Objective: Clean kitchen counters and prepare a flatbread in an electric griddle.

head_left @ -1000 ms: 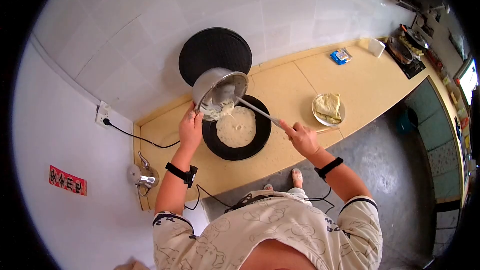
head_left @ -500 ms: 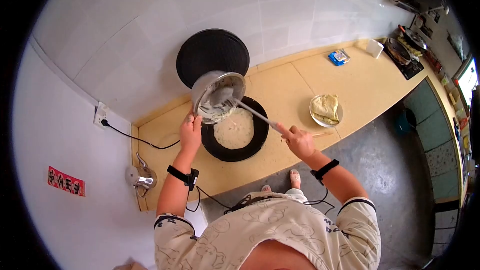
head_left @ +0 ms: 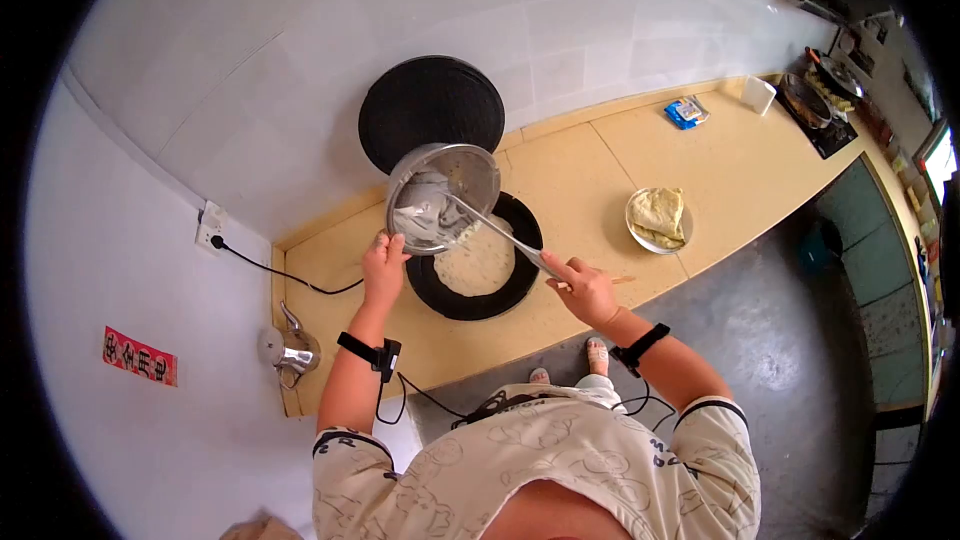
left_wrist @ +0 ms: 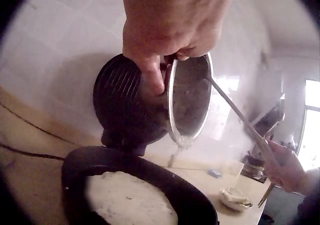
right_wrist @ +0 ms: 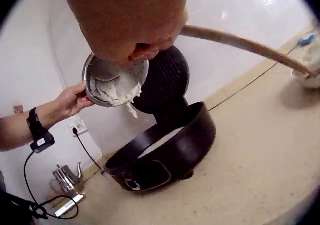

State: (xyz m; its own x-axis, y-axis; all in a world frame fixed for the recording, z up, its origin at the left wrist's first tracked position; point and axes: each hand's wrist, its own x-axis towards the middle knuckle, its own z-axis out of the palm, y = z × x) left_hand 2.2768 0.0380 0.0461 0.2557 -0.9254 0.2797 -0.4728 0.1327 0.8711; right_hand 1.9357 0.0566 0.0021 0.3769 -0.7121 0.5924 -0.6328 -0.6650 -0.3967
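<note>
My left hand (head_left: 384,265) grips the rim of a metal mixing bowl (head_left: 400,165), tilted over a black electric griddle pan (head_left: 425,292). Pale, flecked batter clings inside the bowl and hangs from its lip in the left wrist view. A round of the same batter (head_left: 475,265) covers the middle of the pan. My right hand (head_left: 588,292) holds a long-handled ladle (head_left: 500,230), its head inside the bowl and partly hidden by batter. A light wooden shaft (right_wrist: 240,42) sticks out behind this hand.
The pan's ridged black lid (head_left: 430,110) stands raised against the wall. To the right is a bowl with folded flatbread (head_left: 658,212); farther along lies a blue packet (head_left: 687,113). A metal kettle (head_left: 295,352) sits left, below a plugged-in cord (head_left: 280,278).
The bowl's opening has turned more towards me, showing more batter inside. My right hand has moved slightly left and down with the ladle. The stream of batter seen earlier in the head view has thinned.
</note>
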